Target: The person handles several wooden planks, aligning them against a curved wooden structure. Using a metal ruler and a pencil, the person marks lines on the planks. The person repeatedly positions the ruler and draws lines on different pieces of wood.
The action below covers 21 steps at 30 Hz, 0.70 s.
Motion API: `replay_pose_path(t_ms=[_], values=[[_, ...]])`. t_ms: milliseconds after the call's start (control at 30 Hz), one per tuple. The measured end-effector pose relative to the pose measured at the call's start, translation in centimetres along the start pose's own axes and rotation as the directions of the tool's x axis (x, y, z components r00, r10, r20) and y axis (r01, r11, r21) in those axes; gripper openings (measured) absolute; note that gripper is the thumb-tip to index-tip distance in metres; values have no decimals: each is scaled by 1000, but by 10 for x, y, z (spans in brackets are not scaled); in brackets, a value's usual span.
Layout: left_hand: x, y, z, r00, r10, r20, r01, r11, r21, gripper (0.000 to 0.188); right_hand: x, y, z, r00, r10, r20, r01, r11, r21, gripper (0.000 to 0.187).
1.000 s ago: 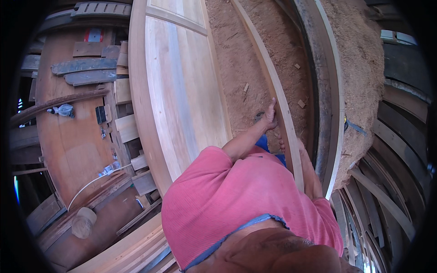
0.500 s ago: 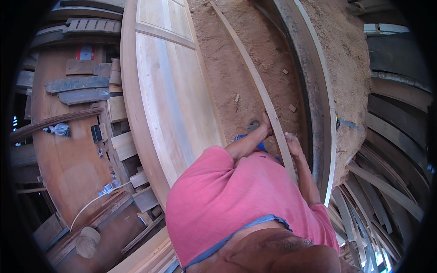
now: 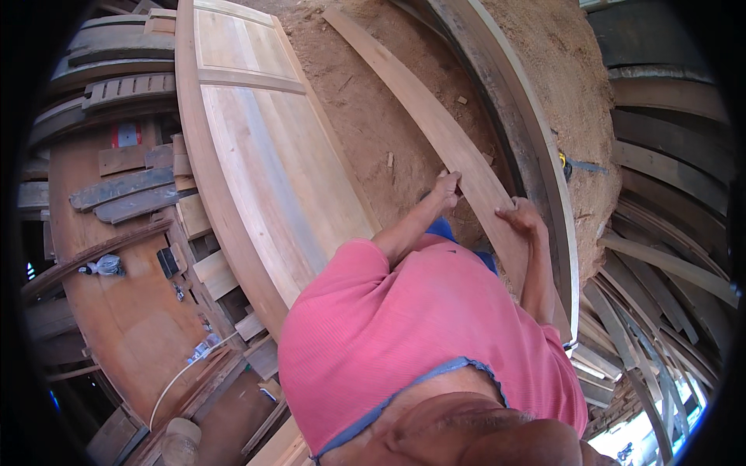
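Note:
A long wooden board (image 3: 423,105) runs from the far middle back toward my body, its broad pale face turned up. My left hand (image 3: 446,189) grips the board's left edge, fingers curled around it. Farther right and slightly nearer, my right hand (image 3: 524,216) holds the opposite edge, with the thumb over the top face and the other fingers partly hidden. To the left of the board lies a large panelled wooden door (image 3: 272,155) with a pale streak down its middle.
A long dark-sided beam (image 3: 536,147) with a pale edge stands just right of the board. Sawdust (image 3: 583,101) heaps beyond it, with a yellow-and-black tool (image 3: 565,165) beside it. Stacked planks (image 3: 668,155) fill the right; wood offcuts (image 3: 136,194) lie on a brown sheet (image 3: 128,311) at left.
The board has turned from showing its narrow edge to showing its broad face. My right hand has risen along its right edge. The whole view has shifted slightly.

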State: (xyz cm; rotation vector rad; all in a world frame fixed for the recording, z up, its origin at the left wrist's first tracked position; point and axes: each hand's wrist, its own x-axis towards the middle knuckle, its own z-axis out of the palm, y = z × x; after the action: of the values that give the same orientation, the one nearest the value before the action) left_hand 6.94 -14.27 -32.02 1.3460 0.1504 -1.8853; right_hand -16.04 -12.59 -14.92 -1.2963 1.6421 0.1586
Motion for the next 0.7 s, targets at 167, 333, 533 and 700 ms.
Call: replay_pose_path(t_ms=[167, 333, 533, 700], values=[[-5, 19, -12, 996, -67, 66, 63, 996, 61, 32, 4, 7, 4, 993, -71, -90, 67, 996, -54, 77], [-1, 26, 23, 981, -40, 191, 70, 986, -153, 53, -12, -27, -25, 997, -43, -66, 32, 988, -151, 73], [-23, 38, 102, 953, 79, 294, 3, 963, -269, 73, -90, -95, -26, 726, -322, -608, 199, 944, -262, 45], [-60, 99, 165, 929, 269, 255, -160, 911, -380, 75, -139, -85, 13, 880, -452, -145, 466, 767, 440, 50]])
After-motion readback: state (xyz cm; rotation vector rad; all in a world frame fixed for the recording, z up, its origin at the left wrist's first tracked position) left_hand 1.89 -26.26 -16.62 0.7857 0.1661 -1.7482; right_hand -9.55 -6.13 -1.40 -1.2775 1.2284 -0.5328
